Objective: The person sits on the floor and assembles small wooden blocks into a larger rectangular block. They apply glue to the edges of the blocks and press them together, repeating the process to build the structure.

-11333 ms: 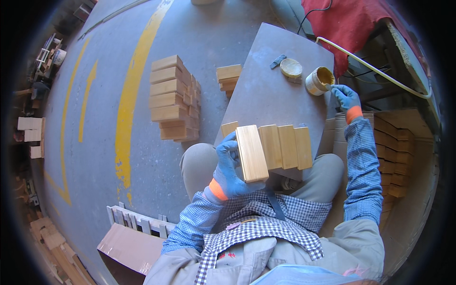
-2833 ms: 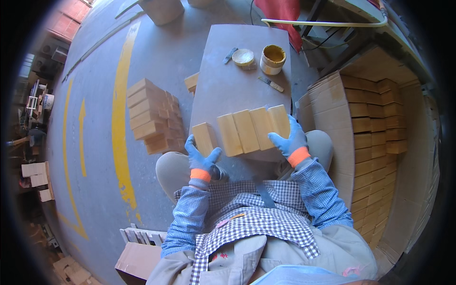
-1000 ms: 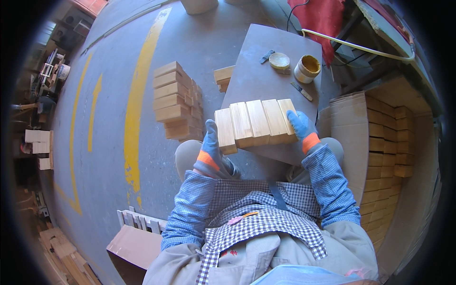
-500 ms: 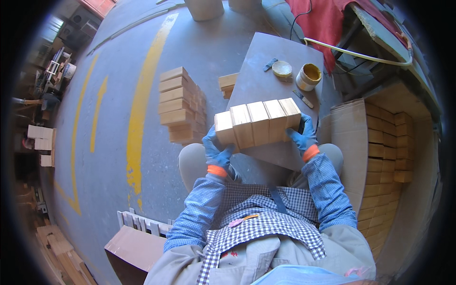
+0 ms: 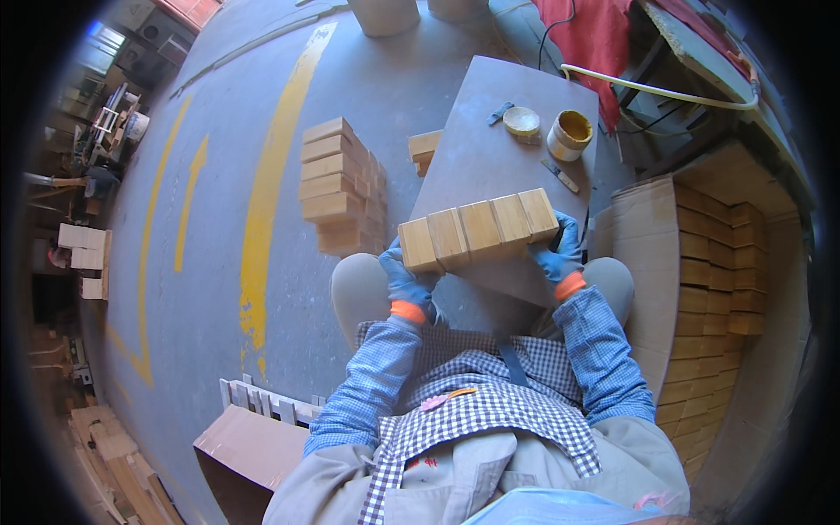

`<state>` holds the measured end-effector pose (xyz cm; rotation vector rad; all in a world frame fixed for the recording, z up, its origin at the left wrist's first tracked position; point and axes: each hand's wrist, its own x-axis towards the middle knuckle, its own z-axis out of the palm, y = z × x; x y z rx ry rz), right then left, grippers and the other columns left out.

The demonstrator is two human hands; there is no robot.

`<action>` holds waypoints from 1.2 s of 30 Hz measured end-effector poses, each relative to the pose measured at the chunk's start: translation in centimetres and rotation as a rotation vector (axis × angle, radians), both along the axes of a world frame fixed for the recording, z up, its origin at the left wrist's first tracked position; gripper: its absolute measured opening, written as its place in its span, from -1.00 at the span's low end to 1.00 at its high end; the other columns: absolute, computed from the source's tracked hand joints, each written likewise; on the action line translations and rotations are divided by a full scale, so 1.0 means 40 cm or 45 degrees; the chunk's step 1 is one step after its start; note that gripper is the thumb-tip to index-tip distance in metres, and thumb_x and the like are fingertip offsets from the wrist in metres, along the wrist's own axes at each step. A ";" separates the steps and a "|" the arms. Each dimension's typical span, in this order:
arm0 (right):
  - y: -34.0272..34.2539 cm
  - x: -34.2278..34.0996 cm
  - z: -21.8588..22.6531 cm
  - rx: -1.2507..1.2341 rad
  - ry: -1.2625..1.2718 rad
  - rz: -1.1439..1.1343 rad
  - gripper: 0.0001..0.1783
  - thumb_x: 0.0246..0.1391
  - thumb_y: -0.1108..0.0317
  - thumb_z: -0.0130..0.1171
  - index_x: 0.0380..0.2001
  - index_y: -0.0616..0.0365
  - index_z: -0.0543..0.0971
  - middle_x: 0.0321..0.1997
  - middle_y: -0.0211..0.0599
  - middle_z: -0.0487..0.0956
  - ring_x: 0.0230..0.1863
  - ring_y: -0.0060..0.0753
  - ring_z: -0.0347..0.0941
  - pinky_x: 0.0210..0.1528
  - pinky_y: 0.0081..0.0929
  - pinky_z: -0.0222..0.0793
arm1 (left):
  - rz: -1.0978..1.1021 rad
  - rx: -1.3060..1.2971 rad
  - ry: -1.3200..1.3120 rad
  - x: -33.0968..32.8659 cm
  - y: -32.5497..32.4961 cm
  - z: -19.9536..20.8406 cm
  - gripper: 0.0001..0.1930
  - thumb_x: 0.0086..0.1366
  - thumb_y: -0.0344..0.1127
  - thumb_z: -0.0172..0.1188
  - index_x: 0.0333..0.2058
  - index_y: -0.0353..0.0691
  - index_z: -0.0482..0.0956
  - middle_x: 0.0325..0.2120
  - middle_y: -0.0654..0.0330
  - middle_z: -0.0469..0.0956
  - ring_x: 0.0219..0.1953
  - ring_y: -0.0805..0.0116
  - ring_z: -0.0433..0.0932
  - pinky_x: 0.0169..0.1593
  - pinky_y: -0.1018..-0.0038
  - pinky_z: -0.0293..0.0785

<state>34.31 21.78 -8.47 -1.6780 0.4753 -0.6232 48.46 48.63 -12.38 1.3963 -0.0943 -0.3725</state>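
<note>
Squeezed between my two blue-gloved hands is a row of several wooden blocks, pressed side by side. My left hand grips the row's left end and my right hand its right end. The row is held above the near end of a grey board, between my knees. Farther up the board stand an open tin of yellow-brown paste and a round lid. A small blue-grey scraper lies beside the lid, and a putty knife lies below the tin.
Left of the board, a stack of wooden blocks stands on the floor, with a smaller pile behind. At right, a large cardboard box holds rows of blocks. Another carton is at lower left. A pale hose crosses the upper right.
The row of blocks has tilted between my hands, so its faces look darker and more golden. Both hands still hold its ends.
</note>
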 end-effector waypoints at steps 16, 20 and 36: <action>-0.027 0.024 0.039 0.045 0.335 0.078 -0.02 -0.22 0.43 0.45 0.36 0.03 0.29 0.22 -0.20 0.51 0.27 -0.26 0.42 0.30 -0.32 0.35 | 0.074 0.484 -0.173 -0.040 -0.013 0.035 -0.09 -0.05 -0.45 0.55 0.14 0.00 0.06 0.04 0.13 0.36 0.09 0.22 0.43 0.14 0.32 0.47; -0.063 0.065 0.094 -0.126 0.575 0.082 -0.05 -0.26 0.26 0.41 0.32 0.07 0.36 0.14 -0.04 0.59 0.18 -0.10 0.53 0.25 -0.34 0.40 | -0.033 0.441 -0.041 -0.003 -0.009 0.084 -0.08 -0.06 -0.50 0.51 0.15 0.00 0.02 0.02 0.05 0.40 0.08 0.15 0.45 0.12 0.25 0.49; -0.085 0.100 0.143 -0.132 0.729 0.153 -0.08 -0.26 0.18 0.40 0.27 0.15 0.40 0.11 0.00 0.61 0.15 -0.06 0.55 0.22 -0.32 0.42 | -0.012 0.463 0.044 0.014 -0.031 0.128 -0.13 -0.04 -0.39 0.53 0.12 -0.06 0.06 -0.03 0.02 0.44 0.04 0.15 0.47 0.10 0.24 0.47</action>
